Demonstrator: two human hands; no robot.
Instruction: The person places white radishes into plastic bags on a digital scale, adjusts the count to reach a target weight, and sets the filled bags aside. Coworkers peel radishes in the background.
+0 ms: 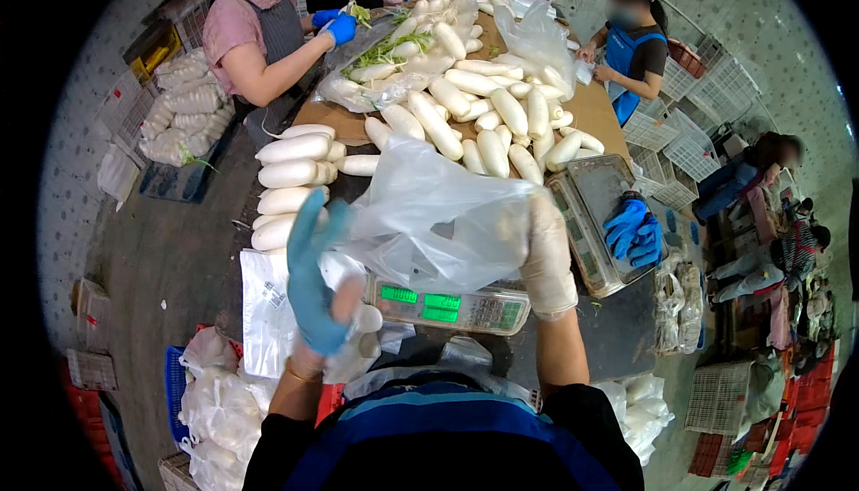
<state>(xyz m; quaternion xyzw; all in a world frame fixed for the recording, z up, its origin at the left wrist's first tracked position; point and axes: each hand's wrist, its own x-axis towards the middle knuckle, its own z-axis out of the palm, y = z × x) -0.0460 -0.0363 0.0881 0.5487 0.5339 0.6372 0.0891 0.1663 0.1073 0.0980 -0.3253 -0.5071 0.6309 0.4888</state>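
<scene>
A clear plastic bag (443, 216) is spread in front of me, over a digital scale (449, 308) with a lit green display. My right hand (550, 259), in a whitish glove, grips the bag's right side. My left hand (315, 276), in a blue-green glove with part of the fingers or thumb bare, is blurred at the bag's left; whether it touches the bag is unclear. White radishes (292, 172) lie stacked at the left, and a large heap of white radishes (496, 115) covers the table beyond the bag. Flat plastic bags (265, 310) lie left of the scale.
A second scale (597, 222) at the right carries blue gloves (633, 232). Co-workers stand at the table's far left, far end and right. Filled bags sit in a blue basket (176, 393) at lower left. Bagged radishes (184, 115) lie on a pallet at left; white crates (691, 145) stand at right.
</scene>
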